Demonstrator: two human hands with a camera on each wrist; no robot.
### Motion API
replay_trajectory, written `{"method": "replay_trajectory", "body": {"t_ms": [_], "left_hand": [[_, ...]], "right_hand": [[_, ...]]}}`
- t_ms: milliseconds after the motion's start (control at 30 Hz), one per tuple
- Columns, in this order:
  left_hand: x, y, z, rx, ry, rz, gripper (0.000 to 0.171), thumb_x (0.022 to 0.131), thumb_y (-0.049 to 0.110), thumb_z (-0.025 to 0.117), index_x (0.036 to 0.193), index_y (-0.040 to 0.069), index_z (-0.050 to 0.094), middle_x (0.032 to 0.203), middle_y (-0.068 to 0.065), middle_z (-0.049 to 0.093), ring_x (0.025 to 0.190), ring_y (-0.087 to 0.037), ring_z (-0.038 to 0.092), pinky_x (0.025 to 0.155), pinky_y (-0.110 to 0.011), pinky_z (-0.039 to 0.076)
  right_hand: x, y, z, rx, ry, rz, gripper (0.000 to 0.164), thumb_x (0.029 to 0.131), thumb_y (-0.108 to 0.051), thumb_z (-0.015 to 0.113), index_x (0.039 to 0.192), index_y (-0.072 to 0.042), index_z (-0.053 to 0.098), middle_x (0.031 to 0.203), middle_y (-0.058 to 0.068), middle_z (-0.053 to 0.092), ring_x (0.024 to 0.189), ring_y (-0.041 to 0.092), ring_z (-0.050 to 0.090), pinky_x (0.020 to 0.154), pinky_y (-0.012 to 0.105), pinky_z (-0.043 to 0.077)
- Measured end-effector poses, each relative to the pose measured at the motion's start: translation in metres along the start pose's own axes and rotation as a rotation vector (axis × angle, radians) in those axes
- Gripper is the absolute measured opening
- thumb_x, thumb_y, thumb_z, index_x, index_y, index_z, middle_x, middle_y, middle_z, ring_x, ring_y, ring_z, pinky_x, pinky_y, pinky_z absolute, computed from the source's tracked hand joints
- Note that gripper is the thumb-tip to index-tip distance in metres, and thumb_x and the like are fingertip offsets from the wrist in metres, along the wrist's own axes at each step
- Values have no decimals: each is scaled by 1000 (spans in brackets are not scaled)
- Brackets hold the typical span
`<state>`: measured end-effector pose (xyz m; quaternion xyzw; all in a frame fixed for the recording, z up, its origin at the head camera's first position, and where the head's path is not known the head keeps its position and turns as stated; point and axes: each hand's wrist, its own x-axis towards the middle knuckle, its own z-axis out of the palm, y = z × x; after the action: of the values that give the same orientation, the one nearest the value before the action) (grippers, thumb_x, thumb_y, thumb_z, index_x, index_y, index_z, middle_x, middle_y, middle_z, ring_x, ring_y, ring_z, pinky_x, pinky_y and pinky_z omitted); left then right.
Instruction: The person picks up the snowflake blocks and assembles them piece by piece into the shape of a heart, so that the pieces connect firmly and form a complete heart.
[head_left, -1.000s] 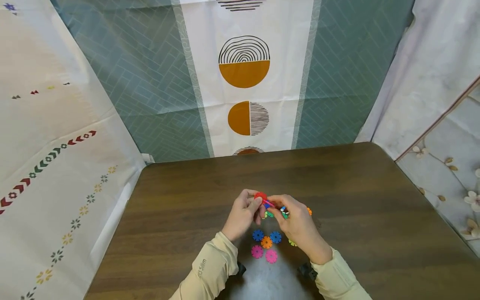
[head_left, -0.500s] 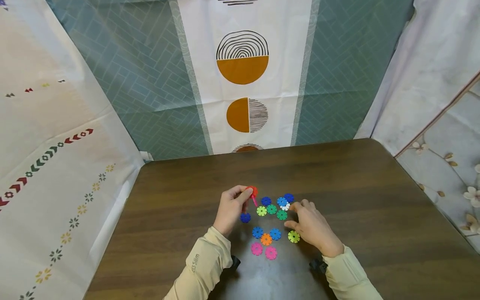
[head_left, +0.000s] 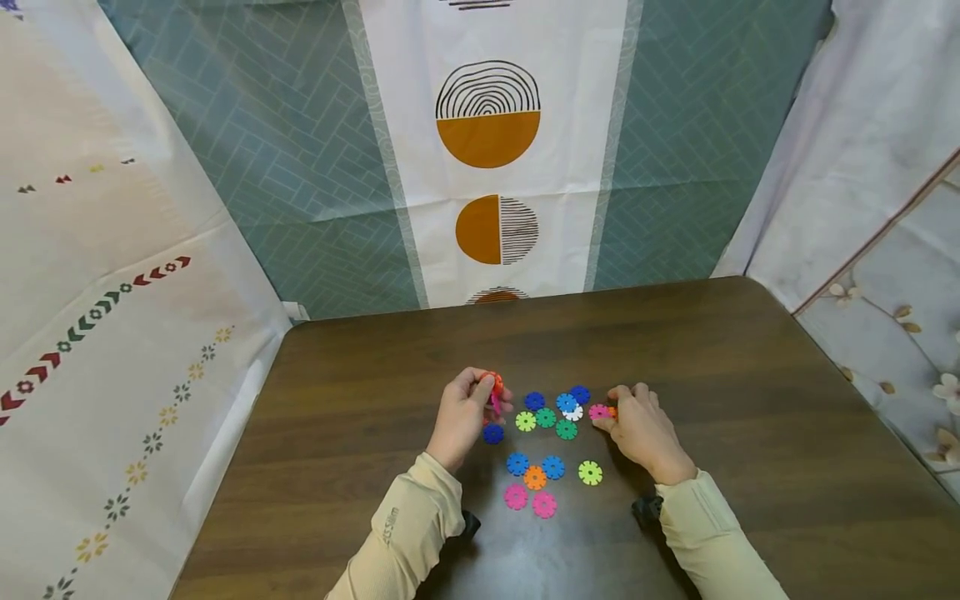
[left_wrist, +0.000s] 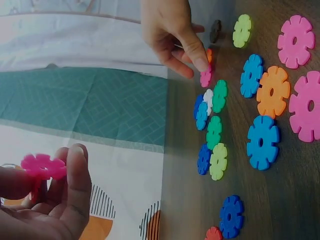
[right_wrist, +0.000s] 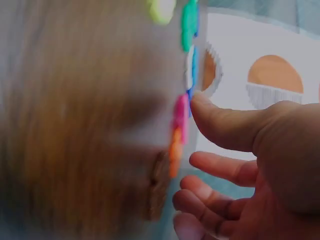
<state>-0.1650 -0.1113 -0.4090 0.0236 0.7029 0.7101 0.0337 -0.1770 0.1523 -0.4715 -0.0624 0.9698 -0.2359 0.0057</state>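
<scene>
My left hand [head_left: 459, 421] is raised over the table's left middle. Between thumb and fingers it pinches a pink notched disc [left_wrist: 45, 166] joined to a red disc [left_wrist: 37, 192], mostly hidden by the fingers. My right hand [head_left: 647, 435] reaches over the right end of the loose discs, thumb and fingers spread apart. Right at its fingertips lie a pink disc [right_wrist: 181, 119] and an orange disc [right_wrist: 174, 151], which overlap in the right wrist view. Left of these, a white disc [head_left: 574, 412] lies against a light blue disc [head_left: 566, 402].
Several flat notched discs lie on the brown wooden table [head_left: 360, 375]. Nearer the body are an orange disc [head_left: 535, 477] between blue ones, two pink discs and a yellow-green disc [head_left: 590, 473]. A brown disc [left_wrist: 215, 31] lies beyond the right hand.
The hands were together at the red and pink discs. My right hand has since let go and moved right to the pink and orange discs; my left has shifted slightly left, still holding.
</scene>
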Motion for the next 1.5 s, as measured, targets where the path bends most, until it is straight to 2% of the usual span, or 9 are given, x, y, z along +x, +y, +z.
{"method": "replay_trajectory", "body": {"t_ms": [133, 400, 533, 733, 900, 1000, 1200, 1367, 1500], "left_hand": [[-1, -1, -1, -6, -1, 0, 18, 103, 11, 47, 102, -6, 55, 88, -16, 68, 73, -25, 68, 70, -45, 59], [-2, 4, -1, -14, -17, 8, 21, 102, 12, 48, 102, -6, 59, 95, -30, 64, 82, -44, 66, 70, -37, 59], [-2, 4, -1, -26, -26, -3, 22, 102, 11, 49, 102, -8, 60, 94, -28, 64, 83, -45, 65, 71, -41, 59], [-4, 4, 0, -36, -44, -27, 25, 102, 10, 48, 102, -12, 60, 95, -33, 61, 82, -45, 65, 71, -43, 59], [-2, 2, 2, -24, -66, -22, 25, 101, 11, 48, 103, -12, 61, 90, -29, 63, 77, -41, 66, 71, -45, 59], [-1, 2, 4, -18, -71, -16, 26, 101, 10, 48, 103, -12, 61, 84, -23, 64, 70, -37, 66, 68, -44, 59], [0, 1, 4, -28, -77, -9, 27, 101, 10, 47, 103, -14, 59, 79, -15, 64, 67, -37, 66, 65, -41, 59], [1, -2, 4, -25, -74, -9, 27, 101, 12, 50, 102, -12, 62, 79, -13, 65, 67, -35, 66, 66, -41, 59], [3, -3, 4, -29, -81, -19, 26, 101, 13, 51, 102, -9, 65, 79, -15, 66, 67, -32, 67, 69, -47, 58]], "right_hand": [[6, 7, 2, 7, -19, 8, 41, 86, -18, 75, 114, 7, 60, 104, 22, 47, 93, 37, 44, 68, 46, 52], [9, 8, 1, 51, 1, -6, 20, 87, -14, 73, 98, -1, 63, 99, 17, 49, 94, 35, 44, 66, 43, 50], [9, 5, -1, 157, 3, -27, 12, 91, -13, 68, 95, -3, 61, 91, 10, 55, 85, 28, 48, 64, 38, 48], [7, -3, -2, 370, -1, -42, 11, 96, -11, 61, 105, -6, 57, 91, 10, 63, 72, 20, 51, 61, 29, 48], [4, -22, -5, 481, 52, -142, 12, 96, -13, 61, 108, -12, 58, 90, 11, 61, 73, 21, 51, 58, 26, 49], [2, -35, -7, 510, 64, -209, 12, 97, -16, 61, 109, -16, 60, 87, 6, 61, 71, 20, 51, 58, 25, 48], [0, -55, -9, 516, 125, -293, 14, 94, -15, 64, 107, -19, 62, 84, -6, 58, 69, 17, 51, 58, 24, 47], [1, -63, -6, 530, 145, -337, 16, 92, -15, 67, 106, -22, 63, 90, -6, 63, 73, 13, 54, 63, 25, 50], [2, -70, -5, 547, 162, -415, 14, 93, -19, 66, 106, -23, 64, 95, -5, 64, 75, 8, 55, 66, 28, 52]]}}
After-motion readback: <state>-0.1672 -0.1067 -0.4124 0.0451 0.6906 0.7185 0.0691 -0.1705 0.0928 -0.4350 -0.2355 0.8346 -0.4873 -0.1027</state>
